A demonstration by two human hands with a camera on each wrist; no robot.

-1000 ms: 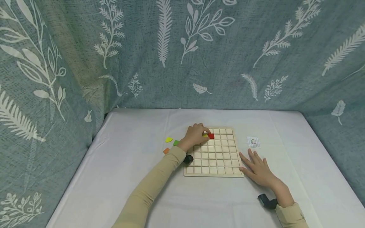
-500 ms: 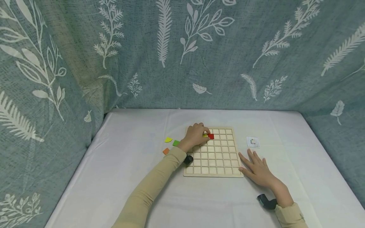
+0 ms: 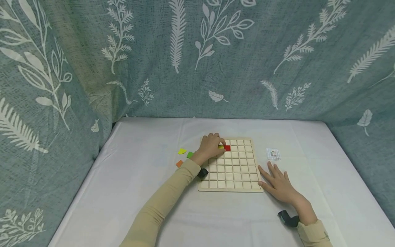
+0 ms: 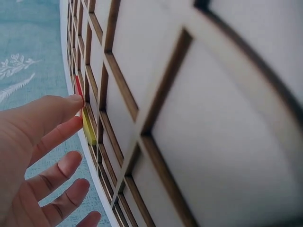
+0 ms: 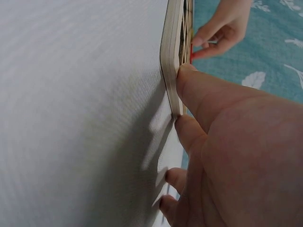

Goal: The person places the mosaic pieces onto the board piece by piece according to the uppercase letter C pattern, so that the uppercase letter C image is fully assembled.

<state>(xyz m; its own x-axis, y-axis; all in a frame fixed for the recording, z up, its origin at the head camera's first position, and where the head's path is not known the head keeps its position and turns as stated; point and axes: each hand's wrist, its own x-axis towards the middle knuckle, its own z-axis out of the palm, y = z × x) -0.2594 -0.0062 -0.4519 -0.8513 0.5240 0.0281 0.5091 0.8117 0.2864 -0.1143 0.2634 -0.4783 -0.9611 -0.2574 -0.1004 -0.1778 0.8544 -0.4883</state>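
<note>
A pale wooden grid board [image 3: 236, 169] lies on the white table. Over its far rows, my left hand [image 3: 211, 145] pinches a flat red tile [image 3: 227, 148] between thumb and index finger. Right beside it, partly hidden by the fingers, a yellow tile [image 4: 89, 128] sits in the grid; its full shape cannot be made out. The other left fingers [image 4: 71, 194] are spread loosely. My right hand [image 3: 279, 183] rests with fingers spread at the board's right edge, thumb and index fingertip touching the rim in the right wrist view.
Loose pieces lie left of the board: a yellow rounded one [image 3: 182, 151], a green one [image 3: 190, 155] and an orange one [image 3: 179, 163]. A small printed grid card [image 3: 273, 154] lies to the right. A patterned curtain [image 3: 197, 85] hangs behind the table.
The red tile and my left fingers have shifted very slightly left, toward the yellow tile. My right hand has stayed in place.
</note>
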